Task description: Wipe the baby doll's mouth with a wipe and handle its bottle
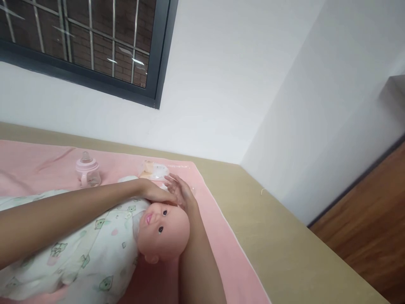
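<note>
A baby doll (169, 234) lies on its back, dressed in a white outfit (104, 240) printed with green bears. Reaching across its body, my left hand (158, 194) rests at the far side of the doll's head, fingers stretched out and partly hidden behind it. My right hand (182, 192) is beside the same side of the head, its fingers spread and slightly bent, close to my left fingertips. The right forearm runs along the crown of the doll's head. Neither hand shows anything gripped.
A pink mat (228, 257) lies under the doll on a beige surface (268, 219). A baby bottle (87, 171) with a pink collar and handles stands on the mat. Near my hands is a small white and yellowish item (155, 171). Behind are a white wall (215, 84) and a barred window (95, 42).
</note>
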Demonstrator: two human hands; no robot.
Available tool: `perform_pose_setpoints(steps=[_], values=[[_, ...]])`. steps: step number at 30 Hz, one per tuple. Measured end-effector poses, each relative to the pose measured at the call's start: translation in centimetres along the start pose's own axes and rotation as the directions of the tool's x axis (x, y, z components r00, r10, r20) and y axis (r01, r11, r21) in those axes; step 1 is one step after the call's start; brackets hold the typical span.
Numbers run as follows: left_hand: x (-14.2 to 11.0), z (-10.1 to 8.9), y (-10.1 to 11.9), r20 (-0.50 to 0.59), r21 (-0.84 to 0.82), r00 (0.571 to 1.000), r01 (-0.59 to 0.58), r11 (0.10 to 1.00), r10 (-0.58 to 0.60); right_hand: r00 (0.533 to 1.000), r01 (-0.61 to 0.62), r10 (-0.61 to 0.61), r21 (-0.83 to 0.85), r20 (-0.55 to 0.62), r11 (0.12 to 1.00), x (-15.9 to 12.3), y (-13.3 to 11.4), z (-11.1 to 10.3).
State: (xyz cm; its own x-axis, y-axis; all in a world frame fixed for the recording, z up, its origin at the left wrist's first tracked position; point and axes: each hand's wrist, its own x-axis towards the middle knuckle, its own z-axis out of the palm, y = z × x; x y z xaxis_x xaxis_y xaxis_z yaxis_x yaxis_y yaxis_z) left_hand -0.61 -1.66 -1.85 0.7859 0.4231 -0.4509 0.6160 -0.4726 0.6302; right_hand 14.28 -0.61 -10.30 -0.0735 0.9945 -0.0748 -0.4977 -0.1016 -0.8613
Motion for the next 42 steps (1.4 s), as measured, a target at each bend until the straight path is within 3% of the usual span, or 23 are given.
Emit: perform_pose_setpoints(steps=[4, 7, 9, 11, 15, 20, 25, 31, 36, 42], values=[[0.4, 0.0, 0.5, 0.143, -0.066, 0.99, 0.018, 0.998, -0.008, 0.988, -0.001, -0.011, -0.08, -0.154, 0.997, 1.0, 0.4, -2.3], [-0.3, -0.8, 0.9, 0.181, -0.05, 0.983, -0.026, 0.998, 0.035, 0.992, -0.047, 0.022, -0.2, -0.124, 0.979, 0.9, 0.6, -2.8], [-1.3, -1.6, 0.7, 0.084, 0.026, 0.993, -0.087, 0.996, 0.085, 0.997, -0.048, 0.028, -0.266, -0.077, 0.963, 0.9, 0.6, -2.6], [-2.2, -2.4, 0.1, -0.092, 0.106, 0.989, -0.104, 0.989, 0.113, 0.997, -0.045, 0.027, -0.301, -0.066, 0.953, 0.9, 0.6, -2.3], [-3.3, -3.5, -2.2, -0.358, 0.047, 0.933, -0.013, 0.999, 0.029, 0.995, -0.065, 0.032, -0.364, -0.097, 0.929, 1.2, 0.7, -2.4], [-3.3, -3.7, -4.9, -0.451, -0.051, 0.892, 0.015, 0.999, -0.037, 0.998, -0.025, 0.005, -0.363, -0.056, 0.932, 1.6, 0.9, -3.1], [-3.0, -3.4, -5.3, -0.514, -0.016, 0.853, 0.098, 0.995, -0.092, 0.991, 0.082, -0.059, -0.197, 0.12, 0.977, 1.1, 0.4, -2.9], [-2.4, -2.8, -4.5, -0.486, -0.017, 0.871, 0.076, 0.997, -0.074, 0.936, 0.074, -0.021, -0.138, 0.35, 0.988, 0.2, 0.0, -2.6], [-1.8, -2.4, -4.4, -0.412, -0.131, 0.911, -0.066, 0.989, 0.007, 0.91, 0.056, -0.003, -0.115, 0.414, 0.992, 0.3, 0.3, -2.8], [-2.4, -2.6, -4.5, -0.408, -0.185, 0.912, -0.136, 0.973, 0.05, 0.913, 0.057, -0.052, -0.001, 0.405, 0.998, 0.0, 0.4, -3.0]])
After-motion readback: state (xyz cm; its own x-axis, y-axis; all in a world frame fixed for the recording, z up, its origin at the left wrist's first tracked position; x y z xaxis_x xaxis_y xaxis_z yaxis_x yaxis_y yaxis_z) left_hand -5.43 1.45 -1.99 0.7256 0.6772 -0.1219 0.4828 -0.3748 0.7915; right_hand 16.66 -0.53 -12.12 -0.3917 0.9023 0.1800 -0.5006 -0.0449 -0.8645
